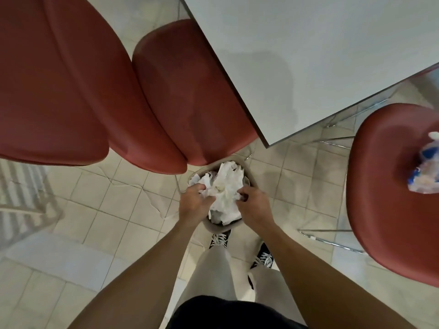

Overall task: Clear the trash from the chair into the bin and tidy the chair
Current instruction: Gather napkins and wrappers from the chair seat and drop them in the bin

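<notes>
With our left hand (194,202) and right hand (254,205) both gripping the crumpled white paper (225,188), we should press it well down inside the small beige plastic bin (228,226).

Both bare forearms reach forward and down, left hand (196,200) and right hand (254,205) side by side, fingers curled inward, each gripping crumpled white paper (225,188) between them.
</notes>
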